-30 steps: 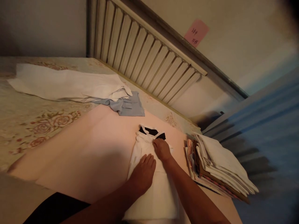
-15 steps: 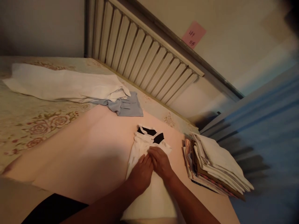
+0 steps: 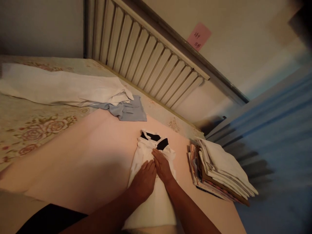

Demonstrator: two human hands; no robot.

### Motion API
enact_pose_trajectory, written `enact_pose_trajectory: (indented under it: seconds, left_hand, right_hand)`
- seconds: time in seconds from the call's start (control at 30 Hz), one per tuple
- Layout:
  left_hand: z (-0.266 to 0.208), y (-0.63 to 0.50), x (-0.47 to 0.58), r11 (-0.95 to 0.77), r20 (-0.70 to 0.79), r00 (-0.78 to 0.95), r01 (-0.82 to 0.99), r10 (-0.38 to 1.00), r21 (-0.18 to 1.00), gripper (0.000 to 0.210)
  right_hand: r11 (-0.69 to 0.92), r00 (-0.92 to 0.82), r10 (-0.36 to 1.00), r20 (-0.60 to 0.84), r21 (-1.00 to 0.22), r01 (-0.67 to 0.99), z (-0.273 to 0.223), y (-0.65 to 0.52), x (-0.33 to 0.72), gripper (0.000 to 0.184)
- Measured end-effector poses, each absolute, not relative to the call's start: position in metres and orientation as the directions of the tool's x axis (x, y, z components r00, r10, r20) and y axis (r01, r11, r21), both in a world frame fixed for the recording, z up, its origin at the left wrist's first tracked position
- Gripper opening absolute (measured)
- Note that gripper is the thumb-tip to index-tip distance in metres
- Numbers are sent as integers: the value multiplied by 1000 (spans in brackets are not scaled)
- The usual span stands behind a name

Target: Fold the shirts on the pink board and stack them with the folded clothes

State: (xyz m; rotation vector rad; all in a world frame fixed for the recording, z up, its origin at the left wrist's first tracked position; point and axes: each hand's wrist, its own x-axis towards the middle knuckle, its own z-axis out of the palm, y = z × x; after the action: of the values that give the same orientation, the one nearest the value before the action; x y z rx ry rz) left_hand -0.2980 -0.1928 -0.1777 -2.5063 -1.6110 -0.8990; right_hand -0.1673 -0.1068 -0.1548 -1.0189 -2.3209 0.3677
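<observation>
A white shirt [image 3: 156,204] with black inside its collar lies on the pink cloth, its neck end pointing away from me. My left hand [image 3: 144,180] is on the front of the shirt, its fingers bent and pressed together on the fabric below the collar. Touching it from the right is my right hand [image 3: 162,165], whose fingers are close together at the shirt's front opening. What the fingertips pinch, beyond the shirt fabric, is hidden beneath the hands.
To the right stands a stack of folded clothes [image 3: 221,169] on the pink cloth [image 3: 80,162]. A long white garment [image 3: 58,86] and a grey-blue one [image 3: 134,109] lie at the back left. Behind are a radiator [image 3: 146,55] and a blue curtain [image 3: 280,139].
The whole view has shifted slightly, so things appear a little further left. My right hand's fingers look straighter and lie less across the left hand. Both hands stay on the shirt front.
</observation>
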Motion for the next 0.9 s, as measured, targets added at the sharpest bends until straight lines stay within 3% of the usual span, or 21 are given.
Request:
enact_pose_trajectory:
  seconds: [0.9]
  left_hand:
    - [-180,-193,-299,-474,496,295,833,817,284,41]
  right_hand:
    - [667,-504,742,442,-416,618,-147,-115,-169,40]
